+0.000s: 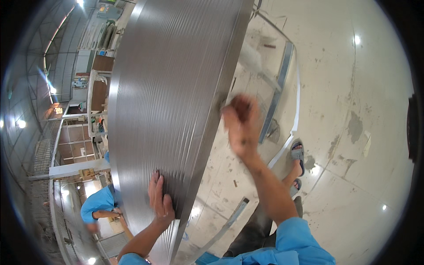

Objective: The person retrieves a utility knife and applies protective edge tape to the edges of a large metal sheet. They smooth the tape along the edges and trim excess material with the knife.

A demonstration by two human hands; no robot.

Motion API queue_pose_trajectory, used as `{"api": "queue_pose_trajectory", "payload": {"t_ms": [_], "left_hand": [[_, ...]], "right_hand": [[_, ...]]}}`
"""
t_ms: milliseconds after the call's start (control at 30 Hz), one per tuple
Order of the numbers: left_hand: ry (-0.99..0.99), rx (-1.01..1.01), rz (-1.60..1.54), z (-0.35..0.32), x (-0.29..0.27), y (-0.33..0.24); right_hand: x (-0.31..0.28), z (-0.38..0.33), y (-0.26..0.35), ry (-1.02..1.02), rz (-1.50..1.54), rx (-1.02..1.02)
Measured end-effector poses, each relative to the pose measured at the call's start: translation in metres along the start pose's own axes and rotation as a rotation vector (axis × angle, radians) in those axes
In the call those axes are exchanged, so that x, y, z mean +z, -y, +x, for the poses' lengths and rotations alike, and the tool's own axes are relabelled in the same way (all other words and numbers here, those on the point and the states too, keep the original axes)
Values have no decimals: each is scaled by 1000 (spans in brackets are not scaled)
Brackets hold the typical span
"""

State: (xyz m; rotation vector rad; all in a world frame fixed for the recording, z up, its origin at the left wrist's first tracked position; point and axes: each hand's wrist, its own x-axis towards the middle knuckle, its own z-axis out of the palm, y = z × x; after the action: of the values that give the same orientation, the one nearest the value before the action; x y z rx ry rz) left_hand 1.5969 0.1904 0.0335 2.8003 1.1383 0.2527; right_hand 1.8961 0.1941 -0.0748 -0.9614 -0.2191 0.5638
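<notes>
A long grey-brown panel (pixel 168 88) with a finely streaked surface runs from the top of the view down to the lower left. My left hand (pixel 160 196) lies on its face near the lower end, fingers stretched out, holding nothing. At the panel's right-hand edge is my right hand (pixel 242 123), smeared by motion. Its fingers look curled in beside the edge. A dark reddish-brown patch shows among them, and I cannot make out whether it is a held thing or the hand itself.
Metal bars of a stand (pixel 277 92) show beneath the panel, with another bar (pixel 225 223) lower down. A white strip (pixel 297 106) trails across the stained tile floor (pixel 353 176) near my sandalled feet (pixel 297 155). Beyond the panel's left side, a person in blue (pixel 99 205) bends over.
</notes>
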Motion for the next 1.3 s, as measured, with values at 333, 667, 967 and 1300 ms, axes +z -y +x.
{"api": "queue_pose_trajectory", "payload": {"t_ms": [333,667,967,1300], "left_hand": [[21,-71,-5,-7,0,-1],[21,-25,-10,-11,1,3],[30,-74,-79,-21,-3,-1],[-157,136,89,-40,-2,24]], "right_hand": [[4,-48,-32,-7,32,-235],[13,-129,-45,24,34,-359],[22,-209,-44,60,-44,-380],[-2,-373,-82,293,-75,-114]]}}
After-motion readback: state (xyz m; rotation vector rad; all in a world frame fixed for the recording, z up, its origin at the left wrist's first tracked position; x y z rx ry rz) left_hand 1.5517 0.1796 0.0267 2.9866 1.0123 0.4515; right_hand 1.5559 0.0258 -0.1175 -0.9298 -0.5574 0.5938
